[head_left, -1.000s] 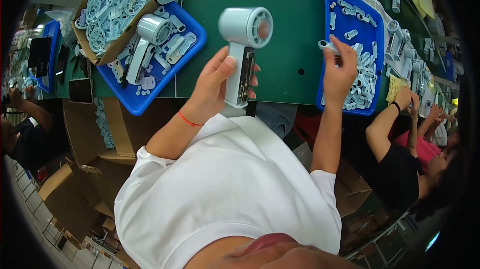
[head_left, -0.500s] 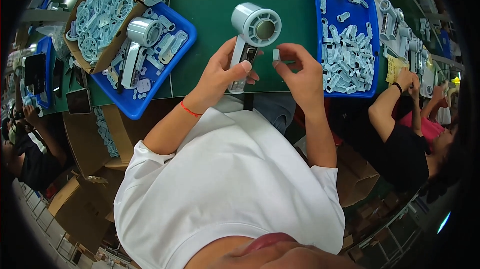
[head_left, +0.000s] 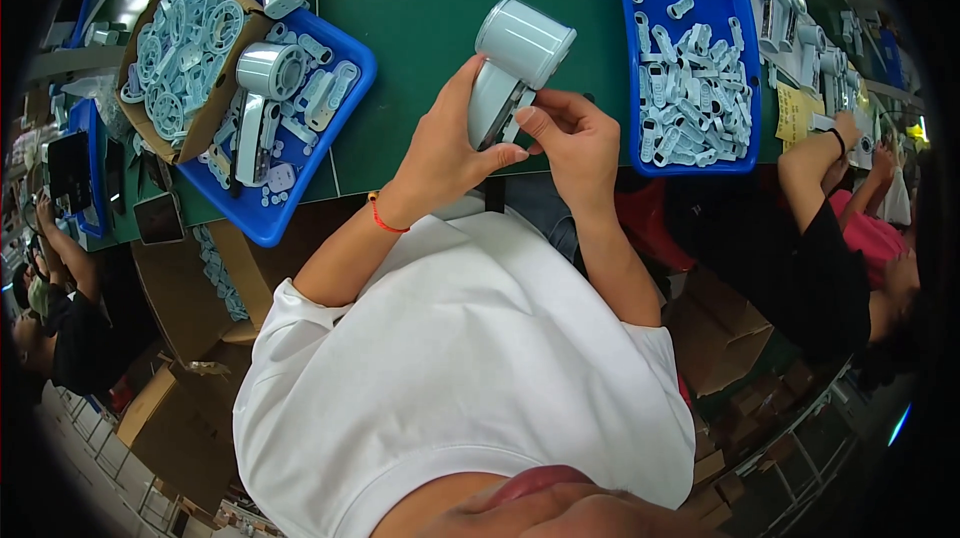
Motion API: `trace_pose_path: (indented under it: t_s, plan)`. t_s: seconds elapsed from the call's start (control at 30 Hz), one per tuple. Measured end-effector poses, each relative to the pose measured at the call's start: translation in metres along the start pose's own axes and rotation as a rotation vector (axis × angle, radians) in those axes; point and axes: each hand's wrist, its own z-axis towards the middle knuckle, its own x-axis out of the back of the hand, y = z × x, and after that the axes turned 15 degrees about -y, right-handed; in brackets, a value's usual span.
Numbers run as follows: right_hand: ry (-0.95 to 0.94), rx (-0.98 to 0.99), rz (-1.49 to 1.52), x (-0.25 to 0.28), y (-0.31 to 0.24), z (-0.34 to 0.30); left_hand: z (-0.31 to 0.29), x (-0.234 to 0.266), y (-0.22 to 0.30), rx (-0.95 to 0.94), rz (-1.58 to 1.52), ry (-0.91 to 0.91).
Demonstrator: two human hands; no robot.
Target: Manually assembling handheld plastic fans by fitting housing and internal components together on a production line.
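A pale blue-grey handheld fan is tilted above the table, its round head up and to the right. My left hand wraps round the fan's handle from the left, thumb along its lower end. An opening in the handle's side shows dark and metallic parts inside. Against that opening my right hand is closed in a pinch, thumb and fingertips touching the handle's right side. Whatever lies between those fingertips is hidden.
To the left, a blue tray holds another fan and loose parts; a cardboard box of pale plastic parts rests over it. A second blue tray with many small casings is at right. Co-workers sit on both sides, one arm near.
My right hand has moved left to the fan's handle; the small pale piece it pinched is now hidden. The fan has turned, so its round grille faces away from view.
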Motion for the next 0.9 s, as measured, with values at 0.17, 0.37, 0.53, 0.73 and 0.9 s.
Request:
trace_pose_path:
  t_s: [0.17, 0.37, 0.53, 0.73, 0.9]
  plan:
    - [-0.004, 0.003, 0.112, 0.000, 0.001, 0.000, 0.000, -0.004, -0.005, 0.021, -0.006, 0.009]
    - [-0.014, -0.048, -0.012, 0.002, -0.006, 0.002, 0.001, -0.007, -0.003, 0.024, 0.057, 0.049]
    - [-0.008, -0.071, 0.005, 0.002, -0.005, 0.005, 0.001, -0.009, -0.001, 0.024, 0.051, 0.103]
    - [-0.097, -0.110, 0.024, 0.011, -0.005, 0.011, 0.004, -0.005, -0.003, 0.009, 0.029, 0.044]
    - [-0.084, 0.016, -0.360, 0.003, -0.016, 0.007, 0.005, -0.005, -0.006, 0.047, 0.051, 0.062]
